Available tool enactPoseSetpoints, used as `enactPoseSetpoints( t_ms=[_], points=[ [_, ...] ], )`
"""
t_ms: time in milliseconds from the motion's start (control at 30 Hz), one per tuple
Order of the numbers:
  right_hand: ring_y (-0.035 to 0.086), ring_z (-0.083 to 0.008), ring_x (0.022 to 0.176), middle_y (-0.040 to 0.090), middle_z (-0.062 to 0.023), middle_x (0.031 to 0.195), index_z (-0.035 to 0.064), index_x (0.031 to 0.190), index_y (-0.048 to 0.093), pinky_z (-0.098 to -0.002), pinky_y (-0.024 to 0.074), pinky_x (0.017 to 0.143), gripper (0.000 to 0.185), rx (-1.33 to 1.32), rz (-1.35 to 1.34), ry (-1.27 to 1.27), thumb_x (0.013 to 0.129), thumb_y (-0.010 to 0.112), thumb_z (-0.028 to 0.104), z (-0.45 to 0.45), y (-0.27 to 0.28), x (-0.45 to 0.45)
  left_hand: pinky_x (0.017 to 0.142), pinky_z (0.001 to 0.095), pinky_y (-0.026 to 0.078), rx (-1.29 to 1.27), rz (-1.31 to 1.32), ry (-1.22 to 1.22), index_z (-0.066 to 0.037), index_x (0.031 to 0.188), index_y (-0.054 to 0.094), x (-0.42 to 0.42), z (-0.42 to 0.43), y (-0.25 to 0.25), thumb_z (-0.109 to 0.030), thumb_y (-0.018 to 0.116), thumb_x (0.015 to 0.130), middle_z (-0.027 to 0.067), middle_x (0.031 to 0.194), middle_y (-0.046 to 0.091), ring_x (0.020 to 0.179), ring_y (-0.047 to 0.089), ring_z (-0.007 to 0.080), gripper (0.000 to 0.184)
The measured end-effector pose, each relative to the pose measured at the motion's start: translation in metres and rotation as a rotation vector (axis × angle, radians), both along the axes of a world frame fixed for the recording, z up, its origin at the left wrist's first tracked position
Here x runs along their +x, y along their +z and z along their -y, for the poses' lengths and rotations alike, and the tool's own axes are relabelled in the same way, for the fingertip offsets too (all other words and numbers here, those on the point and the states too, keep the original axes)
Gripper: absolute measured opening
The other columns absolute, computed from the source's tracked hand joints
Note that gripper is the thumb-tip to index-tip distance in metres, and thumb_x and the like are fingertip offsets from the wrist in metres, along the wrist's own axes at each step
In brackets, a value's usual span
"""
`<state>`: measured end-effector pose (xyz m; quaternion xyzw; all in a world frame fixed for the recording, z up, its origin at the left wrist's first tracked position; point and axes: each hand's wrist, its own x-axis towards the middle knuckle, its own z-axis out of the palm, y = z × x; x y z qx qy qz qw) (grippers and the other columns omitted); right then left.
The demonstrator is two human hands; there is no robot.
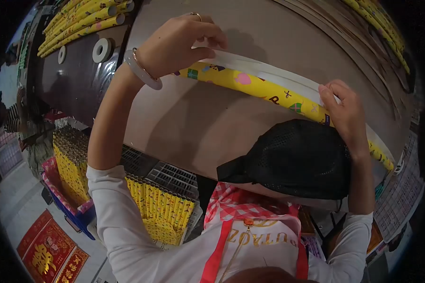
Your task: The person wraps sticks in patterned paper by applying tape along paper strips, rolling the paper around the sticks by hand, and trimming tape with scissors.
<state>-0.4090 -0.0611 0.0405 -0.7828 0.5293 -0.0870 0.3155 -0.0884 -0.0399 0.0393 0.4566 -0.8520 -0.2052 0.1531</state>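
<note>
My left grip [217, 49] is half open, thumb and curled fingers apart over the far-left end of the yellow printed roll [243, 78]; I cannot tell whether it touches the white edge [269, 70]. My right grip [327, 89] has its fingers bent, the thumb at that white edge nearer the roll's other end; whether it pinches is unclear. The roll lies slantwise across the worktop [189, 127], with a black mesh cap [297, 158] just on my side. Beyond my left arm are tape rolls [109, 49] and yellow tubes [87, 23].
</note>
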Motion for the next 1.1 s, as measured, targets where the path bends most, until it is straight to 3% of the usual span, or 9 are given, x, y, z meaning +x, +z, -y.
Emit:
enactPoseSetpoints(
  t_ms=[300, 500, 1100],
  points=[
    [0.049, -0.0247, 0.060, 0.049, -0.0126, 0.068, -0.0043, 0.074, 0.055, -0.0329, 0.0389, 0.057, 0.028, 0.021, 0.020, 0.000, 0.081, 0.053, 0.022, 0.000, 0.002, 0.002, 0.075, 0.0316, 0.046, 0.060, 0.185, -0.035, -0.005, 0.087, 0.058, 0.017, 0.004, 0.003, -0.003, 0.064, 0.071, 0.0041, 0.087, 0.055, 0.085, 0.053, 0.0216, 0.017],
    [0.051, -0.0245, 0.061, 0.051, -0.0124, 0.069, -0.0040, 0.075, 0.057, -0.0326, 0.0401, 0.057, 0.026, 0.028, -0.011, -0.001, 0.082, 0.053, 0.021, 0.000, 0.005, 0.003, 0.073, 0.0316, 0.046, 0.168, 0.195, -0.008, -0.005, 0.085, 0.055, 0.016, 0.004, 0.004, -0.006, 0.065, 0.073, 0.0055, 0.087, 0.054, 0.085, 0.052, 0.0212, 0.015],
    [0.050, -0.0253, 0.059, 0.050, -0.0133, 0.068, -0.0032, 0.075, 0.058, -0.0343, 0.0389, 0.055, 0.029, 0.009, 0.001, 0.017, 0.081, 0.053, 0.024, 0.000, 0.002, 0.000, 0.077, 0.0303, 0.045, 0.182, 0.142, 0.039, -0.005, 0.089, 0.055, 0.007, 0.005, 0.005, -0.004, 0.066, 0.071, 0.0042, 0.088, 0.055, 0.085, 0.052, 0.0208, 0.021]
  ],
)
